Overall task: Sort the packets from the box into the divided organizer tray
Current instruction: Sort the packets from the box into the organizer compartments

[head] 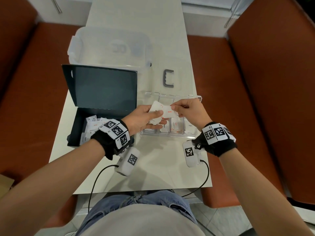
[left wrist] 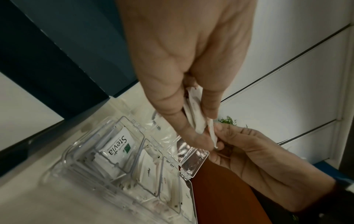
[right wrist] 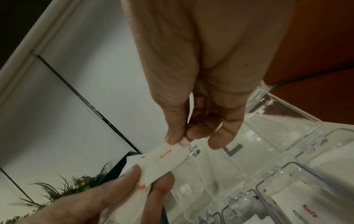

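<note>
My left hand (head: 161, 119) grips a small bunch of white packets (head: 156, 110) above the left end of the clear divided organizer tray (head: 172, 135). My right hand (head: 175, 110) pinches the corner of the top packet, printed "Salt" in red (right wrist: 168, 154), between thumb and forefinger. In the left wrist view the bunch (left wrist: 195, 112) sits between my left fingers. The tray (left wrist: 138, 122) holds a Stevia packet (left wrist: 116, 145), and another compartment holds a Salt packet (right wrist: 306, 210). The dark box (head: 76, 126) lies open at the left with several packets (head: 92, 124) inside.
The box lid (head: 105, 87) stands up behind the box. A large clear storage bin (head: 109, 46) sits at the back of the table, its clear lid with a grey handle (head: 168, 78) beside it. Brown benches (head: 238, 99) flank the narrow table.
</note>
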